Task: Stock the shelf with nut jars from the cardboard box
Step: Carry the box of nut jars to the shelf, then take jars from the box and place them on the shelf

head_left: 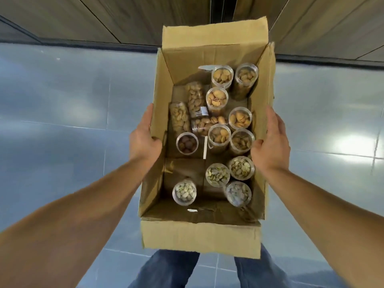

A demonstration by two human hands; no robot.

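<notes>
An open cardboard box (199,235) is held up in front of me above the floor. My left hand (144,138) grips its left wall, thumb hooked over the rim. My right hand (270,142) grips the right wall the same way. Inside stand several clear nut jars, among them a dark-nut jar (187,144), a pistachio jar (184,193) and almond jars (222,76). Three jars (195,98) lie on their sides at the left. No shelf is in view.
Glossy grey floor tiles (62,121) spread below the box. A wood-panelled wall (124,17) with a dark base strip runs across the top. My jeans-clad legs (172,269) show under the box.
</notes>
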